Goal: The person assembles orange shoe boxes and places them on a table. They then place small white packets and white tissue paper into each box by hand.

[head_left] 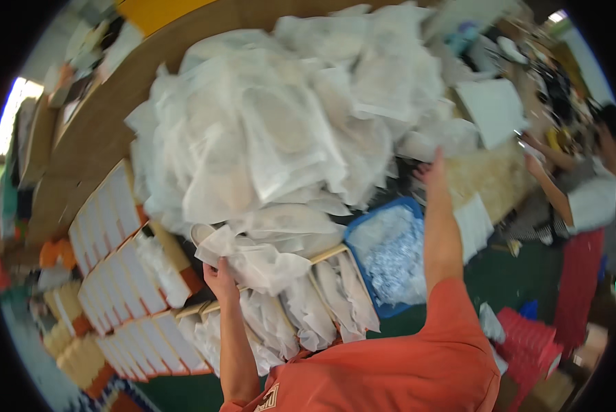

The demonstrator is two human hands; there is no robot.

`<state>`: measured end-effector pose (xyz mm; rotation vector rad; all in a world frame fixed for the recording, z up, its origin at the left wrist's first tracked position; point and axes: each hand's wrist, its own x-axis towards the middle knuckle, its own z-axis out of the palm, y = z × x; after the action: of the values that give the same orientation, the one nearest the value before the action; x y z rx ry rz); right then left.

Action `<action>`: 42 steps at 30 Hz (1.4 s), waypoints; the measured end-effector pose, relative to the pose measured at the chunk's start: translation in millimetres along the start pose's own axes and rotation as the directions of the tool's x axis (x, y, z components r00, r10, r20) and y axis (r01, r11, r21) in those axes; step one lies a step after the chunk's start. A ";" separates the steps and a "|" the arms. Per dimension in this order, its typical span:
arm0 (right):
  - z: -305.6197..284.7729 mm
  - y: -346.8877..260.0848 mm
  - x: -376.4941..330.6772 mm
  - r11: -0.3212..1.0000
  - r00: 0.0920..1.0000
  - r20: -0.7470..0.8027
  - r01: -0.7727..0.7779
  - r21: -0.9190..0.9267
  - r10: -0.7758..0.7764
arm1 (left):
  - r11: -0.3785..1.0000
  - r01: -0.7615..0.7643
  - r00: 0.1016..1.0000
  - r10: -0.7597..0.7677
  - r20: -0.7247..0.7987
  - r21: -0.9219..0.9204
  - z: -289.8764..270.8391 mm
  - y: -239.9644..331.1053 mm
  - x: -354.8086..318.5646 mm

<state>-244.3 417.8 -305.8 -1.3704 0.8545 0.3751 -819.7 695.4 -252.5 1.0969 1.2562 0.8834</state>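
Note:
My left hand (222,278) is closed on the lower edge of a white translucent bag (263,264). A rounded, pale, sole-shaped end (201,234) pokes out beside that bag; the rest of what is inside is hard to make out. Far out to the right, my right hand (429,170) reaches to the right side of a big heap of similar white bags (273,117). Its fingers look apart and nothing shows in them, though they are slightly blurred. Below the left hand's bag stand open boxes (312,292) with white-wrapped pieces inside.
A blue basket (418,292) of crumpled clear-and-blue plastic stands below my right forearm. Stacked white-and-orange boxes (119,254) rise on the left. At the right, a co-worker's arm (552,189) extends over a tan board (493,175). Pink-red stacked items (524,343) lie lower right.

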 end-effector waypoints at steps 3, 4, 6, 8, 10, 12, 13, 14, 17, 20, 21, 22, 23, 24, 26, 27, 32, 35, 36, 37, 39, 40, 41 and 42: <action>-0.6 2.9 64.1 0.983 0.892 0.432 0.061 0.170 -0.130 | 0.990 -0.142 0.989 0.143 0.040 -0.019 -14.3 86.9 -12.8; -3.2 6.2 80.7 0.975 0.950 0.299 0.022 0.222 -0.090 | 0.967 -0.255 0.966 0.254 0.045 0.013 -32.0 99.2 -18.8; 45.8 65.9 2.0 0.988 0.977 0.196 -0.109 0.108 0.086 | 0.688 -0.608 0.786 0.592 0.180 0.396 -74.8 152.2 -58.7; 14.7 43.8 51.1 0.979 0.848 0.530 -0.086 0.184 -0.025 | 0.887 -0.437 0.897 0.442 -0.003 -0.151 -40.1 184.7 -63.3; 11.3 11.2 78.2 0.984 0.901 0.433 -0.045 0.170 -0.034 | 0.851 0.044 0.985 0.052 0.166 -0.524 -51.3 154.6 -58.8; 24.5 -1.2 58.3 0.984 0.914 0.405 -0.092 0.153 0.023 | 0.786 0.328 0.923 -0.150 0.353 -0.524 -58.9 118.5 -50.8; 18.8 -13.9 43.1 0.982 0.927 0.371 -0.108 0.153 0.045 | 0.815 0.369 0.896 -0.185 0.404 -0.446 -46.2 112.8 -54.0; 10.3 -11.3 13.5 0.980 0.896 0.443 -0.065 0.190 -0.026 | 0.799 0.339 0.920 -0.171 0.353 -0.496 -30.0 121.7 -68.7; -9.8 37.8 -145.7 0.959 0.705 0.678 0.011 0.282 -0.208 | 0.871 0.277 0.945 -0.169 0.281 -0.406 -71.5 122.7 -120.0; -79.5 86.4 -261.2 0.933 0.401 0.851 0.026 0.359 -0.339 | 0.816 0.208 0.952 -0.041 0.304 -0.539 -124.9 141.0 -153.8; -101.5 100.5 -293.2 0.935 0.340 0.877 0.022 0.354 -0.340 | 0.607 0.393 0.899 -0.096 0.428 -0.691 -153.2 148.6 -157.7; -111.8 122.7 -322.6 0.949 0.294 0.907 0.001 0.316 -0.302 | 0.436 0.492 0.857 -0.089 0.508 -0.754 -180.3 138.6 -160.3; -121.5 147.2 -349.6 0.970 0.285 0.930 -0.006 0.245 -0.233 | 0.251 0.585 0.807 -0.083 0.585 -0.771 -206.6 128.0 -162.3; -124.5 175.8 -378.4 0.990 0.265 0.955 -0.014 0.143 -0.134 | 0.162 0.605 0.794 -0.048 0.606 -0.780 -231.5 86.0 -155.9; -132.5 241.2 -424.1 0.984 0.329 0.943 0.148 -0.100 0.047 | 0.327 0.598 0.795 -0.360 0.489 -0.732 -251.1 83.9 -158.4; -132.3 275.8 -447.5 0.932 0.358 0.924 0.269 -0.243 0.137 | 0.433 0.553 0.824 -0.409 0.392 -0.712 -276.2 80.3 -171.5; -78.6 434.9 -579.6 0.362 0.152 0.848 0.855 -0.370 0.508 | 0.986 0.166 0.976 -0.160 -0.146 0.029 -433.2 49.1 -199.3; -51.5 535.1 -658.1 0.528 -0.125 0.921 0.843 -0.097 0.368 | 0.485 0.172 0.977 -0.193 -0.087 0.857 -449.4 57.5 -151.9; -62.5 553.8 -698.8 0.447 -0.222 0.941 0.890 0.089 0.254 | 0.703 0.002 1.000 -0.019 0.016 0.711 -469.0 23.5 -145.0; -71.7 544.2 -718.3 0.404 -0.316 0.880 0.900 0.161 0.354 | 0.883 0.069 0.995 -0.096 0.034 0.465 -473.4 0.9 -140.9; -94.1 524.4 -736.7 0.436 -0.394 0.810 0.879 0.193 0.435 | 0.958 0.249 0.966 -0.236 0.102 -0.143 -471.7 -33.8 -125.0; -101.3 494.0 -731.1 0.580 -0.452 0.767 0.805 0.129 0.456 | 0.911 0.164 0.980 -0.193 0.039 0.378 -461.8 -51.7 -121.1; -102.8 452.7 -722.4 0.706 -0.518 0.726 0.705 0.064 0.451 | 0.606 0.041 0.996 -0.092 0.019 0.795 -447.3 -62.5 -113.2; -103.1 421.4 -701.9 0.696 -0.449 0.700 0.712 -0.094 0.555 | 0.395 -0.028 0.998 -0.046 0.050 0.918 -436.5 -72.8 -110.1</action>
<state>-1026.6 571.6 -93.1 -0.9724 -1.4426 1.6665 -1270.7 633.7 -281.6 1.9740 1.7445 0.0022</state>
